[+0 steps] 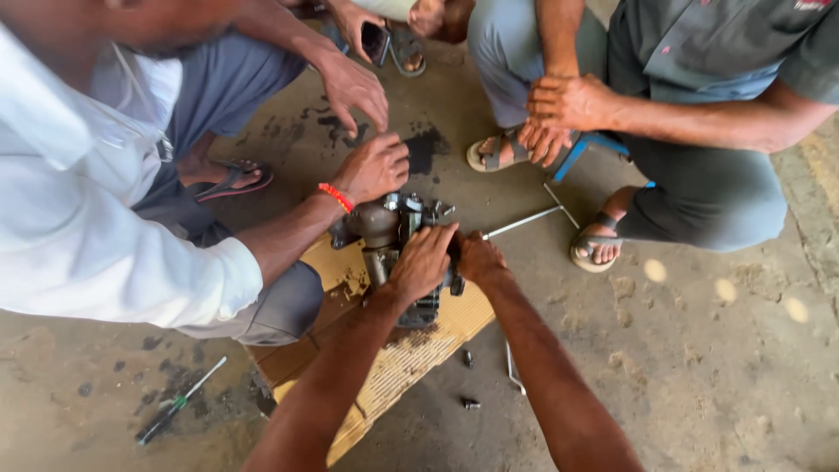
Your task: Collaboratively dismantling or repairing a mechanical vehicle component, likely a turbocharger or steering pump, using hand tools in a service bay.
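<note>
A greasy grey metal engine part [391, 225] lies on a piece of cardboard [411, 354] on the concrete floor. My left hand [424, 260] presses down on top of the part, fingers curled over it. Right beside it, my right hand [477, 257] is closed around the end of a long metal T-handle wrench [524, 221] that reaches the part's right side. A person in a white shirt squats at the left and rests a hand with a red wristband [374, 166] on the part's far end.
A screwdriver [177, 405] lies on the floor at lower left. Small bolts [469, 403] and a thin metal rod [512, 371] lie by the cardboard's edge. A second person in grey squats at the upper right, sandalled feet [597, 247] near the wrench. Oil stains darken the floor.
</note>
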